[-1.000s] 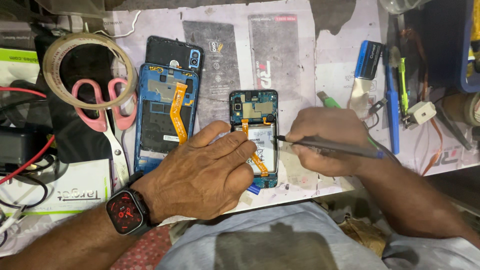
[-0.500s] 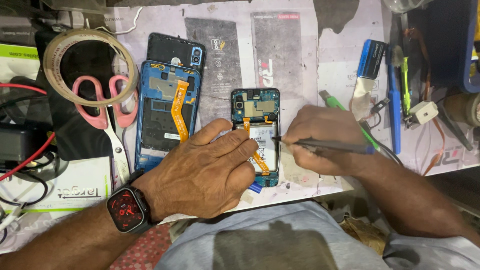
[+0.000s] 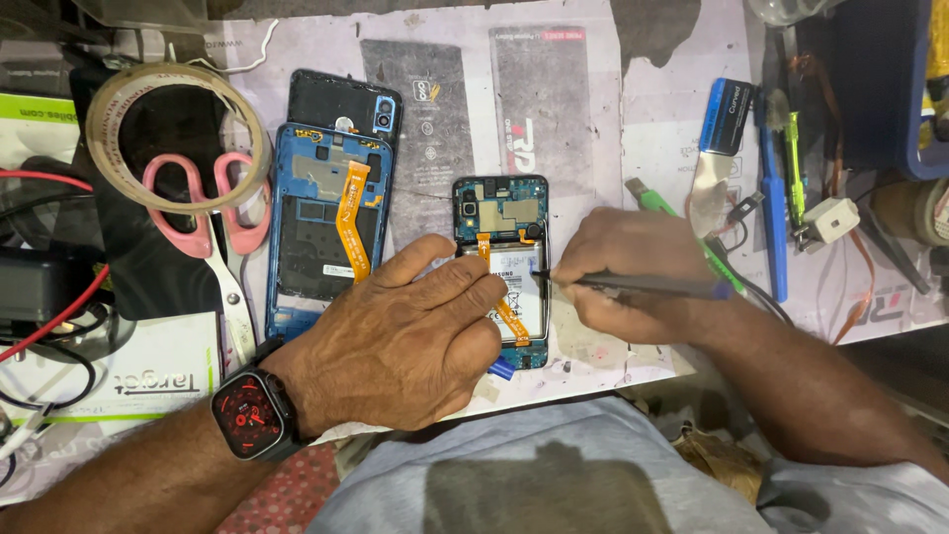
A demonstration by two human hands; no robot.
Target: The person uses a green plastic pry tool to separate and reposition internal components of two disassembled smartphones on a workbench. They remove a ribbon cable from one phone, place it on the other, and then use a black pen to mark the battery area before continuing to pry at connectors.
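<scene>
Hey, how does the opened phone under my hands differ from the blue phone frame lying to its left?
The opened phone holds a circuit board and battery; the blue phone frame is mostly hollow. The left hand presses on the phone and the right hand works a tool at it; the frame lies untouched. Both carry an orange ribbon cable.

- A phone repair workshop, pretty clearly. The bench [image 3: 593, 119] is covered with a stained, worn work mat.
- An opened phone [image 3: 501, 213] with its board, battery and orange flex cable exposed is laid out in the middle.
- A stripped blue phone frame [image 3: 306, 237] and a separate back cover [image 3: 331, 99] are parked beside it.
- Tape roll [image 3: 178, 133], pink scissors [image 3: 213, 213], red and black wires [image 3: 49, 316] and small hand tools [image 3: 781, 188] are scattered all around.
</scene>
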